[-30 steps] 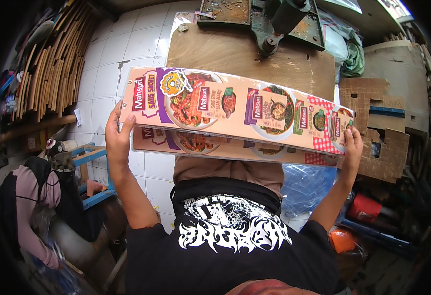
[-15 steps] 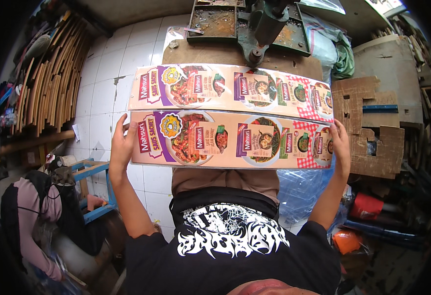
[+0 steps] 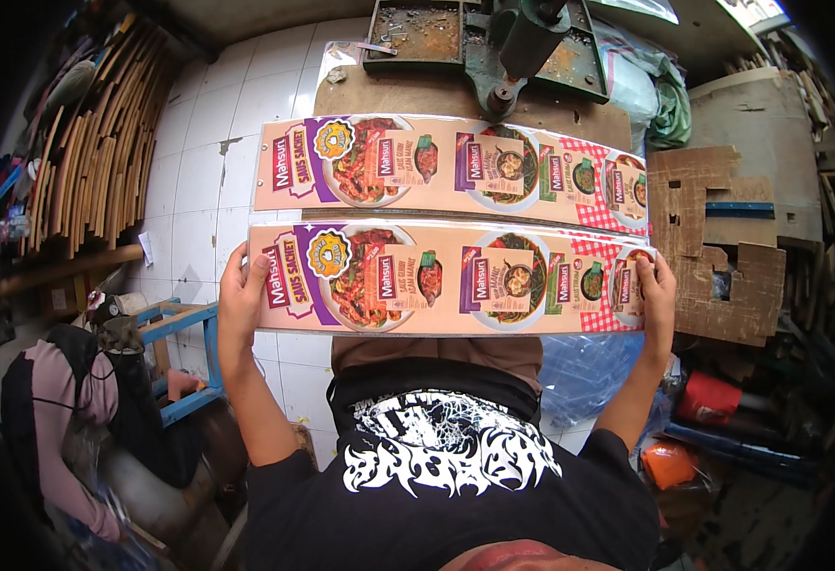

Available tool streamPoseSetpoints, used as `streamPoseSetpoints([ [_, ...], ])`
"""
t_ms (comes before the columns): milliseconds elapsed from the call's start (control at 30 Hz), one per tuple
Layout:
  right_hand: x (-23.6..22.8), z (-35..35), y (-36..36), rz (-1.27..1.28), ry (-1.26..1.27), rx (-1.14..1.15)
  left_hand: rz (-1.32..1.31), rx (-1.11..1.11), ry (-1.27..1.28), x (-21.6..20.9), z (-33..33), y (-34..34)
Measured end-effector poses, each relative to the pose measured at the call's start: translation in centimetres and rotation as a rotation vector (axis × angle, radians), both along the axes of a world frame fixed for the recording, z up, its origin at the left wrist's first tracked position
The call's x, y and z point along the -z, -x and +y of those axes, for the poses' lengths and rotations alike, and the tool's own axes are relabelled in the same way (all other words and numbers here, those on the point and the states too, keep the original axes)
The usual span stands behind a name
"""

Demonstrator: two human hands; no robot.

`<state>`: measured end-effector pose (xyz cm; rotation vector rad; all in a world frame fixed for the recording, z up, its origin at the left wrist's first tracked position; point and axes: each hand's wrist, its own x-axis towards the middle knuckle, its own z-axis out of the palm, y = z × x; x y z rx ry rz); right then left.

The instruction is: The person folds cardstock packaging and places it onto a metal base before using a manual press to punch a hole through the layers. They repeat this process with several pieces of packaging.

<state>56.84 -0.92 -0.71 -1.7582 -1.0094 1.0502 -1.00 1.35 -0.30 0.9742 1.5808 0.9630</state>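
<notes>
Both my hands grip a long printed panel [image 3: 436, 282], peach with pictures of food and a red checked patch. My left hand [image 3: 244, 295] is closed on its left end, thumb on the front face. At the right end, my right hand [image 3: 657, 293] is closed round the edge, thumb on top. Just beyond it lies a second panel [image 3: 436, 169] with the same print, resting on the brown work board. A narrow dark gap separates the two, and neither hand touches the far one.
A dark green machine [image 3: 517, 57] with metal trays [image 3: 415, 38] of small parts stands behind the brown board [image 3: 370, 100]. Cut cardboard [image 3: 722, 295] is at the right, stacked brown sheets [image 3: 113, 152] at the left. A blue frame [image 3: 184, 328] stands near my left forearm.
The near panel has come toward me in both hands, widening the gap to the far panel. The far panel has shifted slightly away.
</notes>
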Motion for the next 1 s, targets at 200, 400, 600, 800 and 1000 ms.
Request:
streamPoseSetpoints([
  [200,0.5,1.1,0.0,0.008,-0.033,0.028,0.009,-0.02,-0.027,1.1,1.3,0.4],
  [400,-0.3,1.4,-0.4,-0.118,0.008,-0.043,0.048,0.012,-0.027,1.3,1.6,1.1],
  [600,-4.9,4.3,-0.6,-0.627,-0.1,-0.08,0.73,0.05,-0.122,-1.8,2.7,-0.3],
  [800,-7.9,10.3,3.8,-0.475,-0.212,-0.308,0.59,0.099,-0.535,-7.1,7.7,-9.5],
  [1000,-7.1,19.0,6.5,-0.598,-0.323,-0.39,0.288,0.188,-0.487,-4.7,16.2,-15.9],
])
